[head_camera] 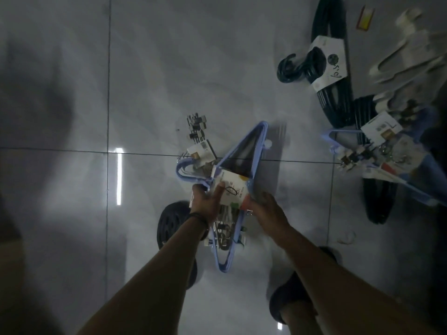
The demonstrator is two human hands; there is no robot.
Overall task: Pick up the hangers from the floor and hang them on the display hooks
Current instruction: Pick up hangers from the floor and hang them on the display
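while both hands grip, fingers (219, 189) overlap the blue hangers (251, 151).

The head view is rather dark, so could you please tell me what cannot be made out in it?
- Display hooks: none in the head view; it looks down at the floor.
- White hangers: motion-blurred, count unclear.
- Label on the blue hanger bundle: print too small; left hand and right hand cover its edges.
- Far-right pile: cut by the frame edge.
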